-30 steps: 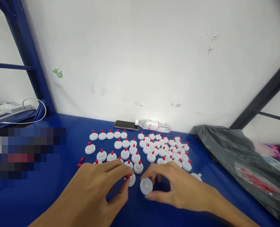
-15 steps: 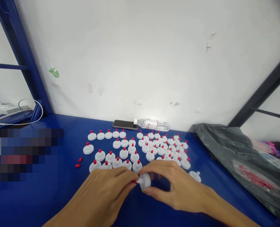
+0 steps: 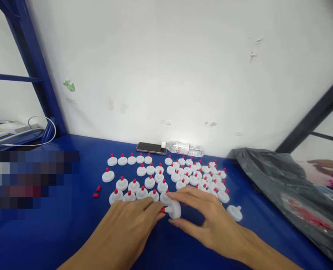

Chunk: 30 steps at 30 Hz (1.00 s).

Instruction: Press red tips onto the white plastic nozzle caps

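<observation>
Head camera, lower centre: the right hand point(image 3: 208, 219) pinches a white cap point(image 3: 175, 209) on its side. The left hand point(image 3: 132, 225) grips a red plug point(image 3: 162, 210) at the cap's spout.

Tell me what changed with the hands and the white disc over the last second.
The left hand brought its red cap rightward onto the white disc, which the right hand turned sideways to meet it. Both hands keep their hold; the capped discs stayed put.

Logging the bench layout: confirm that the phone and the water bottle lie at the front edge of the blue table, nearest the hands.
Not right. In the head view the phone and water bottle lie at the back of the blue table, against the white wall, beyond the rows of red-tipped white caps.
</observation>
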{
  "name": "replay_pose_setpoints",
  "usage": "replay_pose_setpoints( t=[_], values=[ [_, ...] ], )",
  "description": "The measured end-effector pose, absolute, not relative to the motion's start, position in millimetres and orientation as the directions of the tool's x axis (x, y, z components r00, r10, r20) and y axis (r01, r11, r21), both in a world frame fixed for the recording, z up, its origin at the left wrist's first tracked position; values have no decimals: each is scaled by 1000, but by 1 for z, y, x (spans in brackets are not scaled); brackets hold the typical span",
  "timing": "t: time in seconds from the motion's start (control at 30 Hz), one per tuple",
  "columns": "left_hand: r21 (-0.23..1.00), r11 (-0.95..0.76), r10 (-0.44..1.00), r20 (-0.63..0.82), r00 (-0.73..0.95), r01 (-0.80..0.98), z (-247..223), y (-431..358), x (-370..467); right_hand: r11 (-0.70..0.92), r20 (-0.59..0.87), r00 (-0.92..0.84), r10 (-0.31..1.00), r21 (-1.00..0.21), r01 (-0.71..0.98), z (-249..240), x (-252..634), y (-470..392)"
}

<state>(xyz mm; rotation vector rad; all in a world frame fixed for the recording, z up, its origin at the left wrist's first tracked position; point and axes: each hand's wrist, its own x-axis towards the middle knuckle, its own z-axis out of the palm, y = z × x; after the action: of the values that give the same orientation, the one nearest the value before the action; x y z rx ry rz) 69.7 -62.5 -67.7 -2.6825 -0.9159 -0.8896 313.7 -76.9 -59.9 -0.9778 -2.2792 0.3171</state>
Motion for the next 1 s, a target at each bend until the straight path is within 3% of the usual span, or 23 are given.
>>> replay_pose_setpoints(
  t=[0.3, 0.6, 0.83, 1.0],
  values=[
    [39, -761, 567, 527, 633, 648, -71, -69, 73, 752, 548, -517, 658, -434, 496, -68, 311, -78],
    [-14, -768, 584, 395, 709, 640, -66, -74, 74, 855, 669, -580, 464, -169, 490, -71, 314, -80],
    [58, -781, 534, 580, 615, 622, -82, -73, 79, 866, 666, -624, 409, -67, 496, -66, 316, -80],
    [54, -792, 524, 572, 631, 609, -81, -75, 81, 881, 651, -656, 382, -43, 470, -64, 317, -81]
  ],
)
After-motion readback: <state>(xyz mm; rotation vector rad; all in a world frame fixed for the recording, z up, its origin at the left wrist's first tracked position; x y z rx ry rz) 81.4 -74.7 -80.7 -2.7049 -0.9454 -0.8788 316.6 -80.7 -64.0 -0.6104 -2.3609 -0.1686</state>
